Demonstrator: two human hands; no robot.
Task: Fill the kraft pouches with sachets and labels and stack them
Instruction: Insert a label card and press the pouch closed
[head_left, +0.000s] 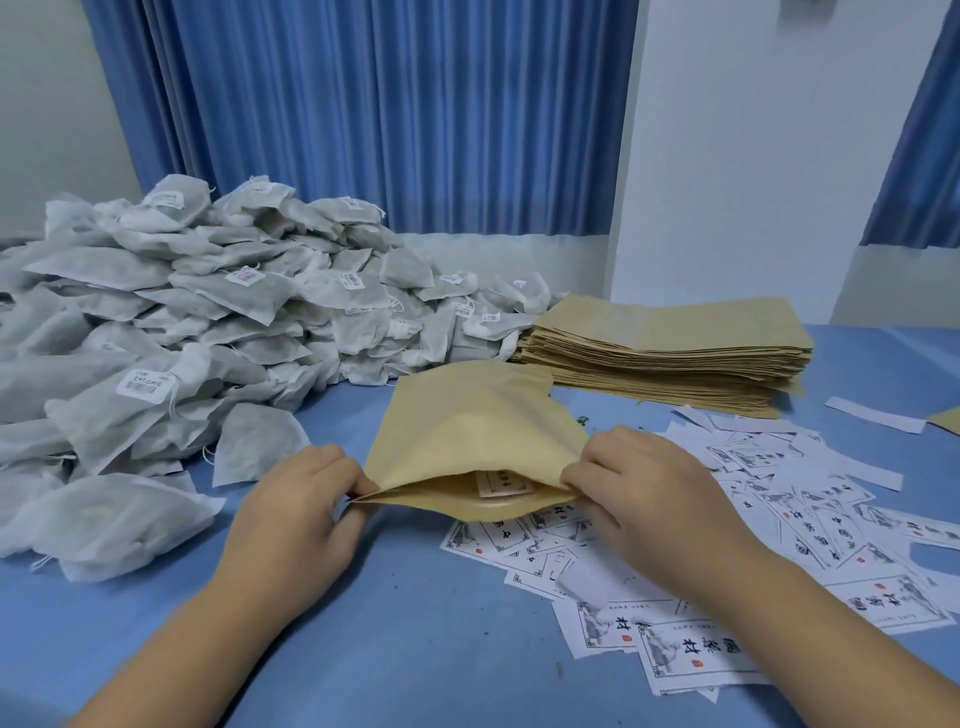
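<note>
Blue tabletop (415, 649); blue curtain (363, 104) at 12 o'clock. Left hand (291, 514), right hand (649, 499) pinch kraft pouch (467, 431) mouth corners, mouth agape. Sachet heap (208, 301) at 10 o'clock.

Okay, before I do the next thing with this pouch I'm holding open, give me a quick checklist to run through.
1. Mouth of the pouch open, with the left hand and right hand pinching its edges: ok.
2. A label inside it: ok, one shows in the mouth.
3. A sachet inside it: cannot tell. None shows, though the front bulges.
4. The pile of sachets close by on the left: ok.
5. The stack of empty pouches ready behind: ok.
</note>
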